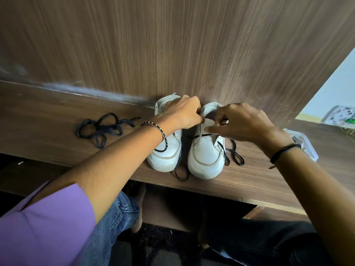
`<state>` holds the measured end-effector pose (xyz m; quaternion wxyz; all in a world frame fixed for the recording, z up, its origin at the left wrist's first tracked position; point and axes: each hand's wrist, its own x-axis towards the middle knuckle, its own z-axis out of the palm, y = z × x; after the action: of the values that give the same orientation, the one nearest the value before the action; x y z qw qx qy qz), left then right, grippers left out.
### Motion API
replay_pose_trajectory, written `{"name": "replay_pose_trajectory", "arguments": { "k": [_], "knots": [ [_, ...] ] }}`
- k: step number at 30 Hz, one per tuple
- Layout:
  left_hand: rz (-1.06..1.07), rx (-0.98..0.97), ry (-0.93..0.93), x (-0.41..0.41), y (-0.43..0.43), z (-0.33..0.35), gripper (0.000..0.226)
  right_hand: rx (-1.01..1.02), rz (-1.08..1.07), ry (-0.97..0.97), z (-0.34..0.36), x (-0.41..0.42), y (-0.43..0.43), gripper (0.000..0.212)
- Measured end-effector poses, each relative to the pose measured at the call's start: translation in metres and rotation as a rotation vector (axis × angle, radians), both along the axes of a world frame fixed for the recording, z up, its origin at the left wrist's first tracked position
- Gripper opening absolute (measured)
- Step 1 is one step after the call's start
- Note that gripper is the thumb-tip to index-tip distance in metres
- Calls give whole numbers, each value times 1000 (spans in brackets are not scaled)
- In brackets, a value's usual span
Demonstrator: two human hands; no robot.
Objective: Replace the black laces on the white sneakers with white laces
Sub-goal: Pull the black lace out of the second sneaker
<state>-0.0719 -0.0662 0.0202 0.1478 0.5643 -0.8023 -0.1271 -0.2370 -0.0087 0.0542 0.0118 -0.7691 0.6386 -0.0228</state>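
A room in a home, most likely, seen from a seat at a built-in ledge.
Dark wood-grain laminate covered both the ledge (57,116) and the tall back panel (172,45) behind it, like fitted household furniture. A pale painted wall (336,83) with a wall switch plate (340,116) showed at the right. White sneakers (205,160) and a clear plastic container (305,143) stood on the ledge, and a bare foot (138,208) rested by a lower shelf (163,212).

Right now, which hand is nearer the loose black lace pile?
Left. The left hand is right of the loose lace, at the sneakers; the right hand farther right.
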Motion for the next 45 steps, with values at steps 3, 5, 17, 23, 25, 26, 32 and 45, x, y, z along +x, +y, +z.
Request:
{"name": "replay_pose_trajectory", "arguments": {
  "k": [3, 5, 17, 23, 25, 26, 32, 45],
  "knots": [
    [6, -6, -20, 1, 0, 0, 26, -72, -48, 76, 5, 8, 5, 52],
    [14, -19, -25, 0, 0, 1, 24, -83, -81, 135, 7, 15, 12, 51],
    [23, 181, 235, 2, 3, 2, 23, -18, -113, -992, -3, 9, -1, 51],
    [41, 203, 288, 1, 7, 3, 29, -27, -3, -2088, 18, 21, -4, 35],
    [52, 203, 277, 1, 8, 5, 29, 5, -50, -2249, 20, 19, -4, 33],
    [55, 208, 276, 1, 9, 5, 31, -9, -75, -2210, 20, 17, -4, 36],
    [50, 190, 210, 0, 11, 7, 34, -268, -249, -674, 9, -2, 0, 23],
    [25, 168, 164, 1, 6, 1, 19, 142, -108, -690, -1, 6, 3, 31]
  ]
}}
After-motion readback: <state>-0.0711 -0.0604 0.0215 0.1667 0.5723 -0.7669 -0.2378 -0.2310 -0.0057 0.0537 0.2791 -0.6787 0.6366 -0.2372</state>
